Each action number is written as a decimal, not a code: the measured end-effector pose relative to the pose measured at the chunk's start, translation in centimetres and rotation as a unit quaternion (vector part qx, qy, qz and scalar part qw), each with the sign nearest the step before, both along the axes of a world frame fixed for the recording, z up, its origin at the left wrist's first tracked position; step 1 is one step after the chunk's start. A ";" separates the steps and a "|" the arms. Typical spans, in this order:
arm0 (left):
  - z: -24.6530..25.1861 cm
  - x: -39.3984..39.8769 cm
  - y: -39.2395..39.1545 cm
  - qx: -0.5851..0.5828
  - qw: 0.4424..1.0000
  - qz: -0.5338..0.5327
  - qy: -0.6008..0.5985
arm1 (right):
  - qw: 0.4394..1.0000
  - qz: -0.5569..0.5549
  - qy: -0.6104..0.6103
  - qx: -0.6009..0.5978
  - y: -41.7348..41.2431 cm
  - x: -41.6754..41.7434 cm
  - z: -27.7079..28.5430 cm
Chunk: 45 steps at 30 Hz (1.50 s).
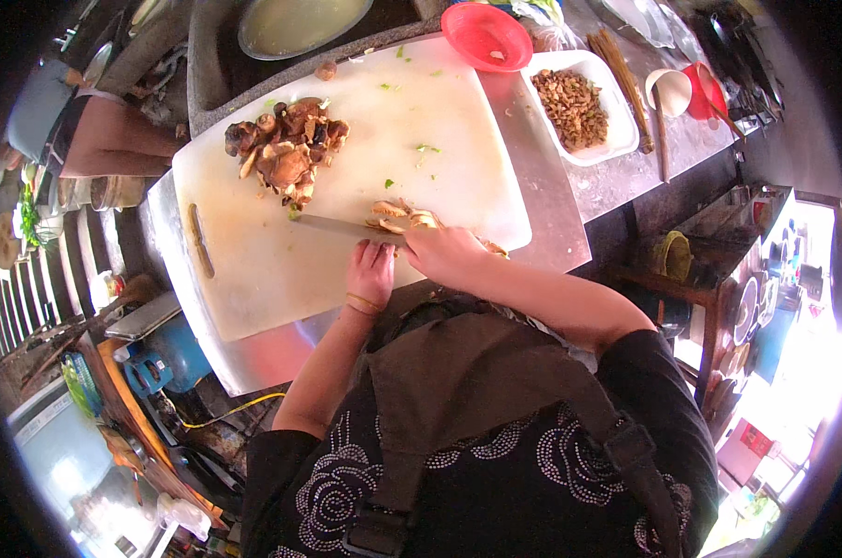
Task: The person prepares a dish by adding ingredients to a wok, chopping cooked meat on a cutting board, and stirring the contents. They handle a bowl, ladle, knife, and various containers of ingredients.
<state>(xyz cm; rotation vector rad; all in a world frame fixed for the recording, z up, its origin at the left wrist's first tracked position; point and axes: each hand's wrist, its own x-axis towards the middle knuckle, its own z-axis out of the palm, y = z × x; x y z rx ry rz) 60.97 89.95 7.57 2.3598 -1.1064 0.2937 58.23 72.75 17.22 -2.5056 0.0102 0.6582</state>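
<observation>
My right hand (442, 254) grips a knife whose blade (344, 228) points left over a large white plastic cutting board (246, 279). Just below the blade is my left hand (370, 272), its fingers bunched close to the metal; whatever lies under its fingertips is hidden. Sliced brown mushrooms (410, 213) rest beside the blade, with a few more slices partly covered by my right hand. Toward the upper left of the board sits a heap of whole and torn mushrooms (288, 150). Small green leaf bits are scattered over the board.
A white tray (628, 132) of chopped brown food and a red plastic bowl (487, 31) stand at the upper right. A stick brush (619, 84) lies beside the tray. Beyond the board is a stone sink (211, 70) with a metal basin (302, 24). Another person (114, 132) is at the left.
</observation>
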 end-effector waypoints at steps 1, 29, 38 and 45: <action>0.3 0.0 0.0 0.014 1.000 -0.001 0.007 | 1.000 -0.007 -0.016 0.010 0.1 0.7 0.3; -0.2 -0.3 -0.2 -0.030 0.999 0.008 0.025 | 0.998 -0.003 0.058 -0.007 -4.9 -2.8 3.8; 0.1 -0.4 -0.1 -0.022 0.999 0.012 0.038 | 0.994 0.049 0.075 -0.060 -7.1 -5.8 5.0; 0.0 -0.2 -0.1 -0.012 1.000 0.006 0.019 | 0.997 0.052 0.055 -0.012 -5.9 -5.1 3.3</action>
